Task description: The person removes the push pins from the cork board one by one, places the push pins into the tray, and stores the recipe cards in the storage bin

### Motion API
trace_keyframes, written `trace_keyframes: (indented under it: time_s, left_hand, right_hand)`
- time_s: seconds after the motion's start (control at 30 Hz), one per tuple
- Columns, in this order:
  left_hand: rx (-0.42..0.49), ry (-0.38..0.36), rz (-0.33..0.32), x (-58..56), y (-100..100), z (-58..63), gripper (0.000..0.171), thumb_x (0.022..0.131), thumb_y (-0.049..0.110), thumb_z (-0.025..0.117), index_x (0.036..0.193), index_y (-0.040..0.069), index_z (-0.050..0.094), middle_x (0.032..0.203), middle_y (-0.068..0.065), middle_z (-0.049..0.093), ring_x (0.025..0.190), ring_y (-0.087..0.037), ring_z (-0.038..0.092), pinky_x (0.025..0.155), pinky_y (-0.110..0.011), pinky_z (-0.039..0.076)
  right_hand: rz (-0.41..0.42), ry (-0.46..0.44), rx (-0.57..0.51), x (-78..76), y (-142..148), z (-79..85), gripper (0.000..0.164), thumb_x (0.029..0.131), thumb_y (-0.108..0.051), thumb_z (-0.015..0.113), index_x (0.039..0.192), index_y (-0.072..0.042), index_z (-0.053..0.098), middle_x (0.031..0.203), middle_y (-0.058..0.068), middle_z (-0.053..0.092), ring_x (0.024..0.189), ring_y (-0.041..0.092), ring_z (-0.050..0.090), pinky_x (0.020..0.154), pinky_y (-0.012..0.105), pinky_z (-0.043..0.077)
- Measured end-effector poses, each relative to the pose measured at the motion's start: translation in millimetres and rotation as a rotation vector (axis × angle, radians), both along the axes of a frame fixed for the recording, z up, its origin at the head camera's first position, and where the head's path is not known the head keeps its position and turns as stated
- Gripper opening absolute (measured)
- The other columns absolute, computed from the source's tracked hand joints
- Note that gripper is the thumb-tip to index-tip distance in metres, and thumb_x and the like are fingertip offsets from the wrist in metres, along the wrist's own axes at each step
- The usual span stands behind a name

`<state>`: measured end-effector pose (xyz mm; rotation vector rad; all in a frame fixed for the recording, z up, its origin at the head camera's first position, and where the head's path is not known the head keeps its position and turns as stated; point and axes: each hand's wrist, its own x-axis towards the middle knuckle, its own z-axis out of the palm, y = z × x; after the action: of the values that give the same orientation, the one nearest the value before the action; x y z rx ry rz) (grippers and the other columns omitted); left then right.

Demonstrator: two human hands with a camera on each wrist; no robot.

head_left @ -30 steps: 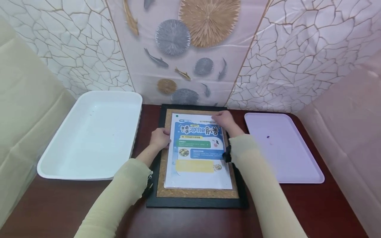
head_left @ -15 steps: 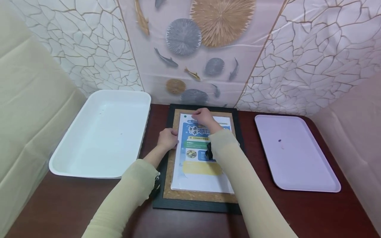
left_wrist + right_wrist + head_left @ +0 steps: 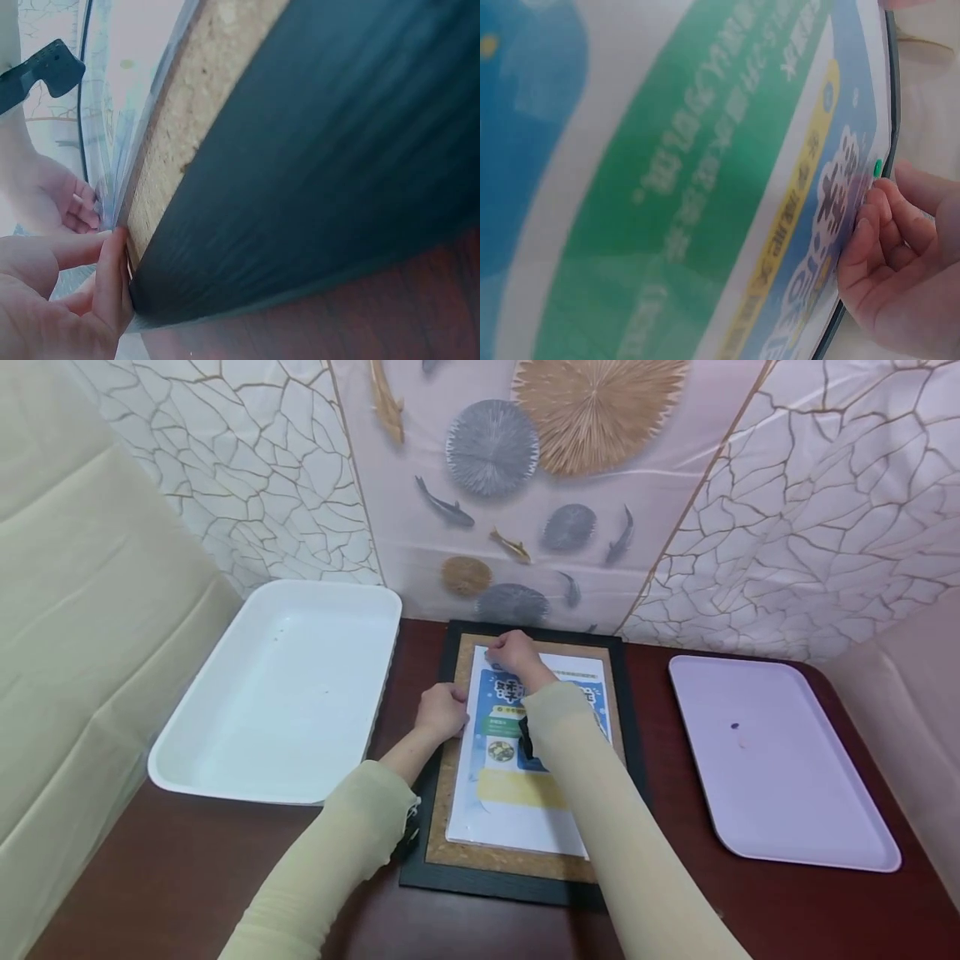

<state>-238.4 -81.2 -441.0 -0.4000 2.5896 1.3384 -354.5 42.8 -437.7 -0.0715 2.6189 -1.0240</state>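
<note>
A glossy, plastic-covered poster (image 3: 480, 814) lies on a cork board (image 3: 495, 858) with a black frame (image 3: 517, 891). My left hand (image 3: 441, 712) is at the poster's left edge; in the left wrist view its thumb and fingers pinch that edge (image 3: 137, 172). My right hand (image 3: 517, 653) reaches across the poster to its top left corner. A small green pushpin (image 3: 877, 168) shows there in the right wrist view, right at the tips of the right hand's curled finger and thumb. In the head view that hand covers the pin.
A deep white tray (image 3: 277, 693) stands left of the board. To the right lies a shallow lilac tray (image 3: 787, 768) with a small dark bit (image 3: 735, 726) on it. Behind the board rises a patterned cloth backdrop (image 3: 480, 543).
My right hand has moved from the poster's top right corner to the green pin at its top left. The left hand stays at the left edge. The head view has shifted left.
</note>
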Motion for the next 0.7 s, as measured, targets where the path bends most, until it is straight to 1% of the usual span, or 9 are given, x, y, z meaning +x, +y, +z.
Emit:
trace_keyframes:
  time_s: [0.1, 0.2, 0.3, 0.43, 0.57, 0.7]
  left_hand:
    - [-0.006, 0.006, -0.003, 0.7, 0, -1.1, 0.024, 0.09, 0.007, 0.058, 0.113, 0.002, 0.063, 0.104, -0.015, 0.065, 0.079, -0.021, 0.067, 0.06, -0.023, 0.056]
    - [-0.004, 0.02, -0.002, 0.5, -1, -2.8, 0.023, 0.09, 0.006, 0.058, 0.112, 0.002, 0.064, 0.102, -0.016, 0.066, 0.077, -0.02, 0.067, 0.058, -0.023, 0.056]
    - [-0.003, 0.019, -0.002, -0.4, -1, -3.8, 0.023, 0.089, 0.006, 0.058, 0.111, 0.001, 0.064, 0.1, -0.015, 0.066, 0.074, -0.02, 0.066, 0.056, -0.022, 0.055]
    - [-0.008, 0.018, -0.01, -0.9, 0, -4.1, 0.024, 0.089, 0.005, 0.058, 0.111, 0.001, 0.064, 0.099, -0.016, 0.066, 0.071, -0.019, 0.066, 0.053, -0.021, 0.054]
    - [-0.022, 0.028, -0.007, -1.3, 0, -2.8, 0.023, 0.088, 0.004, 0.058, 0.11, 0.0, 0.064, 0.097, -0.017, 0.067, 0.068, -0.019, 0.066, 0.051, -0.021, 0.053]
    - [-0.03, 0.023, -0.005, -1.2, -2, -2.0, 0.023, 0.089, 0.005, 0.057, 0.11, 0.001, 0.063, 0.098, -0.016, 0.066, 0.068, -0.019, 0.066, 0.051, -0.021, 0.053]
  right_hand:
    - [0.007, 0.001, 0.02, 0.3, -4, -0.6, 0.026, 0.094, -0.022, 0.054, 0.112, -0.006, 0.063, 0.113, 0.012, 0.061, 0.106, 0.027, 0.056, 0.098, 0.041, 0.044]
    - [0.018, 0.022, 0.046, 0.6, -7, -1.0, 0.024, 0.094, -0.021, 0.054, 0.11, -0.006, 0.064, 0.11, 0.012, 0.062, 0.104, 0.027, 0.056, 0.097, 0.041, 0.045]
    - [0.03, 0.038, 0.097, 0.1, -10, -0.7, 0.021, 0.094, -0.02, 0.054, 0.106, -0.006, 0.064, 0.107, 0.011, 0.062, 0.1, 0.026, 0.057, 0.094, 0.04, 0.046]
    - [0.023, 0.04, 0.158, -0.2, -12, -2.3, 0.018, 0.094, -0.02, 0.054, 0.102, -0.007, 0.063, 0.102, 0.01, 0.061, 0.096, 0.025, 0.056, 0.091, 0.039, 0.046]
    - [0.018, 0.042, 0.158, -1.6, -12, -4.0, 0.017, 0.094, -0.02, 0.053, 0.1, -0.007, 0.062, 0.1, 0.01, 0.061, 0.095, 0.025, 0.056, 0.089, 0.039, 0.046]
    - [0.023, 0.03, 0.142, -4.4, -13, -5.1, 0.018, 0.093, -0.021, 0.054, 0.102, -0.007, 0.062, 0.103, 0.011, 0.062, 0.098, 0.025, 0.057, 0.091, 0.039, 0.046]
